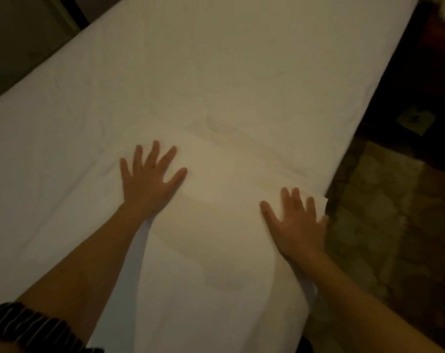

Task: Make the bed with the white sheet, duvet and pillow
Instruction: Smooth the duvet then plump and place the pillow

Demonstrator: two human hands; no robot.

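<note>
The white sheet (241,47) is matt, smooth cloth (lightly creased midway).

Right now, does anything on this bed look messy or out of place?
Nothing looks spilled or torn. The white sheet is creased in a patch just beyond the left hand, while the rest lies fairly smooth. The right hand rests flat near the bed's edge.

Pillow (216,238) on sheet (216,59), at the bed's near right edge. Left hand (150,179) and right hand (298,225) flat on pillow.
</note>
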